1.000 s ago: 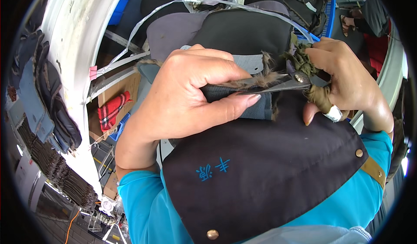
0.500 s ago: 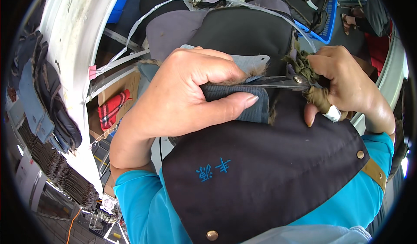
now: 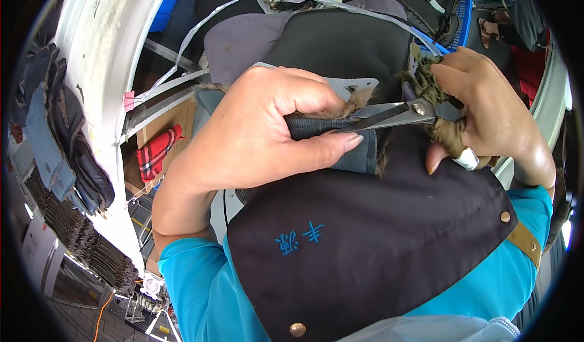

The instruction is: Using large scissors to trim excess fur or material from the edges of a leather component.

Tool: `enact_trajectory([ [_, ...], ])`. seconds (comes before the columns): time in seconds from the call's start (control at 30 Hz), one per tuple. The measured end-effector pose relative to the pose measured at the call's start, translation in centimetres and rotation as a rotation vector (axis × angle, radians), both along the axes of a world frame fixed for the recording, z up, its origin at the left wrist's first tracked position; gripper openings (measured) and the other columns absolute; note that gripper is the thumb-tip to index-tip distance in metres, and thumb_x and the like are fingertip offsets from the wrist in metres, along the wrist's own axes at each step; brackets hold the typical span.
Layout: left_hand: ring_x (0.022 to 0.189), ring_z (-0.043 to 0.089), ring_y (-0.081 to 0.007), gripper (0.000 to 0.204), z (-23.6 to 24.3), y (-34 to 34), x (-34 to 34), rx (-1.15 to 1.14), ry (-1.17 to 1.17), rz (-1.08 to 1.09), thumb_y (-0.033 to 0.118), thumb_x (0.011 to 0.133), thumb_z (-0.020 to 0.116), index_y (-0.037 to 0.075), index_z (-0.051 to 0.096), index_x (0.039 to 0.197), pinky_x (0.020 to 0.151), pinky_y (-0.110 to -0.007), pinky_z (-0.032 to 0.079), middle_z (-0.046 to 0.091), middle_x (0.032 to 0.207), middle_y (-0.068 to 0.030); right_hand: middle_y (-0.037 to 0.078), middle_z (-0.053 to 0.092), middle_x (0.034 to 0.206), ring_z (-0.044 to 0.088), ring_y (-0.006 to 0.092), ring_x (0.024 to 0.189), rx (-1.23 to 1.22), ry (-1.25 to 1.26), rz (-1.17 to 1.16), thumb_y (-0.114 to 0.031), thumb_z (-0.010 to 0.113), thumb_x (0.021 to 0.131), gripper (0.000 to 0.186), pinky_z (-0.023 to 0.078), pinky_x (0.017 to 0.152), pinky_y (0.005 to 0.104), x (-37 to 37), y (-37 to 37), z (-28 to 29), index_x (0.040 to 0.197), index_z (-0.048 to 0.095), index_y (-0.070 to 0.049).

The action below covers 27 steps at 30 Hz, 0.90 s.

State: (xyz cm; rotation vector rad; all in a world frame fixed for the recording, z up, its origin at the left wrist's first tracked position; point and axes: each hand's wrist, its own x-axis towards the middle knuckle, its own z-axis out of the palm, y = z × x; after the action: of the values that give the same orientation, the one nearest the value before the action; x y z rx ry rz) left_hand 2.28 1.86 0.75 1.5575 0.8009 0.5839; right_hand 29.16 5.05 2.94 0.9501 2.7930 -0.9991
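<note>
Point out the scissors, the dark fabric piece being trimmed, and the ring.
scissors point(image 3: 389, 115): head view, on the metal blades near the pivot.
dark fabric piece point(image 3: 359, 156): head view, on its ribbed end below the blades.
ring point(image 3: 467, 158): head view, on the silver band.

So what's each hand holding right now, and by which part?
Left hand pinches the dark fur-edged fabric piece along its folded edge; right hand holds the scissors by their wrapped handles.

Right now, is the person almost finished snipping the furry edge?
Probably not finished. The left hand pinches a dark fabric piece with a brown fur edge. The right hand works scissors, blades at that edge. Fur remains along the top; how much has been trimmed cannot be told.
</note>
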Motion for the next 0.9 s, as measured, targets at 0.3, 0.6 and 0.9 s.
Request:
enact_trajectory([
  [0.3, 0.051, 0.032, -0.0144, 0.031, 0.31, 0.05, 0.29, -0.003, 0.055, -0.012, 0.002, 0.062, 0.072, 0.002, 0.042, 0.058, 0.047, -0.027, 0.027, 0.033, 0.054, -0.0036, 0.013, 0.044, 0.061, 0.045, 0.0327, 0.06, 0.059, 0.025, -0.025, -0.033, 0.077, 0.046, 0.05, 0.035, 0.053, 0.0388, -0.97, -0.11, 0.1, 0.07, 0.049, 0.001],
  [0.6, 0.053, 0.028, -0.0127, 0.034, 0.29, -0.11, 0.18, -0.04, 0.078, 0.006, 0.003, 0.064, 0.072, 0.002, 0.039, 0.058, 0.046, -0.027, 0.025, 0.03, 0.055, -0.0026, 0.013, 0.044, 0.057, 0.045, 0.0332, 0.056, 0.027, 0.03, -0.044, -0.034, 0.079, 0.046, 0.049, 0.034, 0.051, 0.039, -0.9, -0.27, -0.26, 0.067, 0.05, -0.001],
  [0.9, 0.053, 0.028, -0.0119, 0.033, 0.17, -0.02, 0.03, -0.055, 0.082, -0.011, 0.004, 0.065, 0.072, 0.002, 0.04, 0.058, 0.047, -0.026, 0.025, 0.03, 0.056, -0.002, 0.012, 0.041, 0.054, 0.043, 0.0332, 0.054, 0.039, 0.008, -0.051, -0.042, 0.081, 0.041, 0.057, 0.033, 0.049, 0.0383, -0.7, -0.33, -0.31, 0.062, 0.047, -0.002],
])
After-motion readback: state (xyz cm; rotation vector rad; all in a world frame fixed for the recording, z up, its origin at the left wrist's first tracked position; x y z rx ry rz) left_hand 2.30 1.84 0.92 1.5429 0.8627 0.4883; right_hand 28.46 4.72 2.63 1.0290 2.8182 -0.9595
